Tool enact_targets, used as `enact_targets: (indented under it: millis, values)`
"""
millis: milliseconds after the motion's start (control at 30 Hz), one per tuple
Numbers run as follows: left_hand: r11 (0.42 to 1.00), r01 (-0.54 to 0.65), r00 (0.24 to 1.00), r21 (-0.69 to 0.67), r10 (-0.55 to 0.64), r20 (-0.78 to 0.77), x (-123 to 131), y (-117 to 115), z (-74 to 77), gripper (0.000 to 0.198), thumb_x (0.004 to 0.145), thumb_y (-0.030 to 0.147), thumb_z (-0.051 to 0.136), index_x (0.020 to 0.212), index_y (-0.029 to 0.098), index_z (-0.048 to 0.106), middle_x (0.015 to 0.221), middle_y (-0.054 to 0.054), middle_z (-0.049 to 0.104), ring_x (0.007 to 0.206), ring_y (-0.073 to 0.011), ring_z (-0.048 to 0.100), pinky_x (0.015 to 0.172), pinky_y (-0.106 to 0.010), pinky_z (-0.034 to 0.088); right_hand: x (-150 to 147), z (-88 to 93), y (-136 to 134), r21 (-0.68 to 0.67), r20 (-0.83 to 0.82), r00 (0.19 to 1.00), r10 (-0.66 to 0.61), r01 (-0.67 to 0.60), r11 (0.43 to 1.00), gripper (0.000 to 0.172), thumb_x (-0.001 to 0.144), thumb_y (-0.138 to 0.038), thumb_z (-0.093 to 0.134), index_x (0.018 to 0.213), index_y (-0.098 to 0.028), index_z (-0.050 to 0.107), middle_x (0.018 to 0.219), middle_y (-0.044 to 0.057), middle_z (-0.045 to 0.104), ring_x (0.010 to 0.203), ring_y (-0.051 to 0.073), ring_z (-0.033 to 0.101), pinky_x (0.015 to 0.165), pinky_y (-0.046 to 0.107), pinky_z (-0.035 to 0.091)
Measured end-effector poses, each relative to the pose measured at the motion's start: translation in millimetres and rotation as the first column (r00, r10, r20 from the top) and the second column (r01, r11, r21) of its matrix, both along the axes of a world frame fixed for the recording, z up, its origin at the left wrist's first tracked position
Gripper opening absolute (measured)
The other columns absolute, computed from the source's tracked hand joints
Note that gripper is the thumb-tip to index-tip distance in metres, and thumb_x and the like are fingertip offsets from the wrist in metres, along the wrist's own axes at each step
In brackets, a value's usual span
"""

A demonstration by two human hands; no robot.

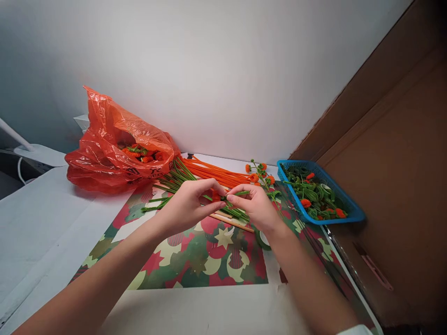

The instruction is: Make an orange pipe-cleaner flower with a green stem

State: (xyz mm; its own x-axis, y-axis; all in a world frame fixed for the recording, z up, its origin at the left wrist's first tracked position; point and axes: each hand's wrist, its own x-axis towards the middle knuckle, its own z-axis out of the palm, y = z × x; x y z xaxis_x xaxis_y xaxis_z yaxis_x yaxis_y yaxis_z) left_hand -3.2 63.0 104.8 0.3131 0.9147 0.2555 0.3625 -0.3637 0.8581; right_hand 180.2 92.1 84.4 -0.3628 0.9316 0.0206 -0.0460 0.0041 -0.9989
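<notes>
My left hand (186, 202) is closed, thumb and forefinger pinched on a small orange flower head (216, 196). Facing it, my right hand (260, 207) pinches a thin green fuzzy stem (240, 193), its tip meeting the flower between my fingertips. The exact joint is hidden by the fingers. Beneath both hands lie green fuzzy stems (179, 176) and thin wooden sticks (235, 224). Behind them stretches a bundle of orange fuzzy stems (218, 172). A sprig with several orange blooms (261, 176) lies just beyond my right hand.
A red plastic bag (101, 163) holding orange flowers stands at the back left. At right, a blue basket (352, 216) holds green pieces and orange flowers. A green tape roll (263, 239) sits by my right wrist, on patterned paper (195, 260). A pink cutter (377, 272) lies far right.
</notes>
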Motion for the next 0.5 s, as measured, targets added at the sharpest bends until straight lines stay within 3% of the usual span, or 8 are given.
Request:
enact_targets:
  millis: [100,200,333,400,500]
  values:
    - [0.975,0.056,0.985,-0.216,-0.019,0.169,-2,2,-1.4,0.020,0.077,0.032,0.070,0.086,0.016,0.062,0.080,-0.002,0.066,0.073,-0.0140,0.063,0.063,-0.024,0.052,6,1.8,3,-0.010,-0.037,0.993,0.112,-0.113,0.994,0.017,0.069,-0.032,0.077,0.077,-0.018,0.071,0.074,0.001,0.070,0.067,0.013,0.066,0.065,0.027,0.056]
    - [0.874,0.215,0.925,-0.435,-0.040,0.378,-5,5,-2.7,0.022,0.076,0.032,0.073,0.084,0.016,0.058,0.073,0.000,0.065,0.071,-0.0121,0.064,0.064,-0.022,0.052,12,7.5,4,0.192,0.048,0.974,0.223,-0.228,0.954,0.015,0.073,-0.026,0.074,0.087,-0.020,0.073,0.085,0.003,0.071,0.078,0.016,0.067,0.071,0.029,0.056]
    - [0.713,0.390,0.872,-0.583,-0.083,0.482,-7,9,-5.8,0.024,0.077,0.035,0.073,0.084,0.016,0.059,0.070,0.002,0.062,0.067,-0.0109,0.065,0.065,-0.022,0.053,16,13.1,3,0.547,0.218,0.965,0.147,-0.246,0.801,0.012,0.076,-0.018,0.072,0.087,-0.021,0.074,0.083,0.004,0.068,0.078,0.015,0.064,0.073,0.029,0.053]
    - [0.655,0.430,0.857,-0.621,-0.079,0.510,-7,10,-8.0,0.026,0.076,0.036,0.074,0.084,0.016,0.060,0.070,0.003,0.061,0.063,-0.0097,0.064,0.062,-0.022,0.052,16,13.9,3,0.635,0.239,0.962,0.131,-0.257,0.729,0.009,0.077,-0.016,0.071,0.085,-0.020,0.074,0.080,0.004,0.066,0.073,0.014,0.062,0.068,0.027,0.051]
    - [0.621,0.450,0.841,-0.642,-0.052,0.539,-7,11,-10.9,0.028,0.073,0.036,0.076,0.082,0.015,0.060,0.070,0.004,0.059,0.057,-0.0078,0.062,0.058,-0.020,0.051,14,14.4,0,0.700,0.243,0.964,0.112,-0.254,0.667,0.006,0.078,-0.016,0.070,0.083,-0.018,0.072,0.078,0.005,0.065,0.071,0.014,0.060,0.064,0.026,0.050]
